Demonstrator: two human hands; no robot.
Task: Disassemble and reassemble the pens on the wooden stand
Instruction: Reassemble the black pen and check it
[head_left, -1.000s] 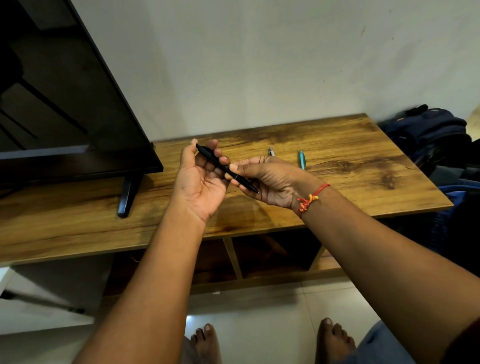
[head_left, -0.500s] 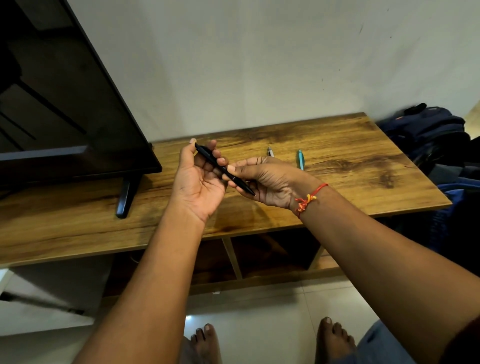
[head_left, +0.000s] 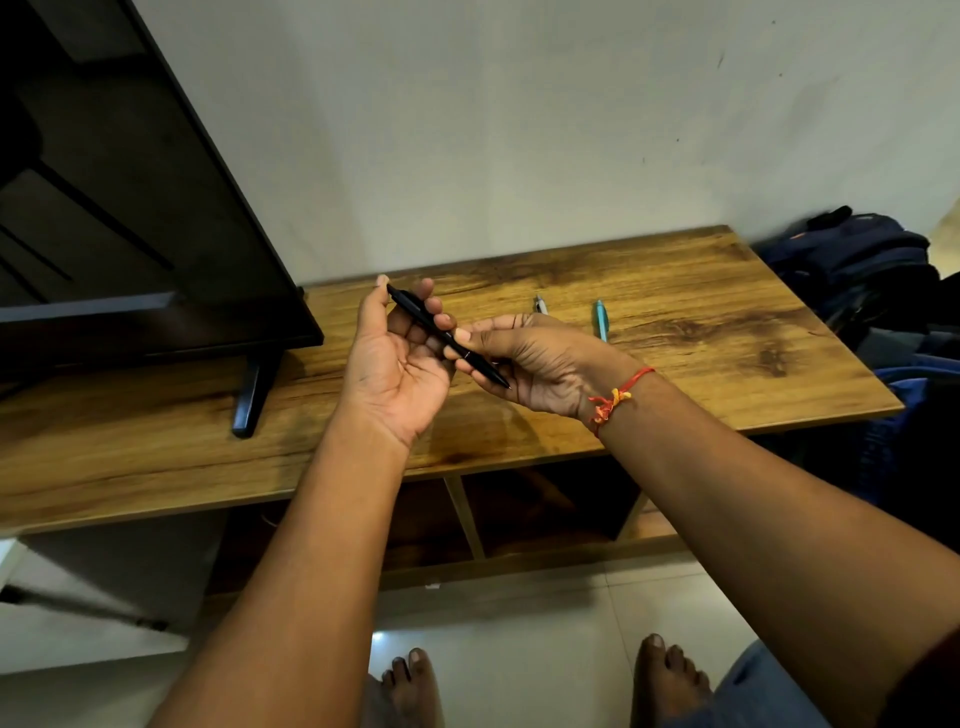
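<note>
A black pen (head_left: 415, 314) is held between both hands above the wooden stand (head_left: 675, 364), slanting from upper left to its tip at lower right. My left hand (head_left: 397, 364), palm up, pinches the pen's upper half with thumb and fingertips. My right hand (head_left: 535, 364) grips the lower half, thumb on top; a red thread circles that wrist. On the stand behind my right hand lie a grey-white pen (head_left: 541, 304), mostly hidden, and a teal pen (head_left: 601, 319).
A black TV (head_left: 130, 234) stands on the stand's left part, one foot (head_left: 252, 395) near the front edge. Dark blue bags (head_left: 872, 280) are piled beside the stand's right end. Open shelves lie below, and bare feet on the tiled floor.
The hands and the black pen stay almost where they were; the right hand's grip on the lower half has shifted only slightly.
</note>
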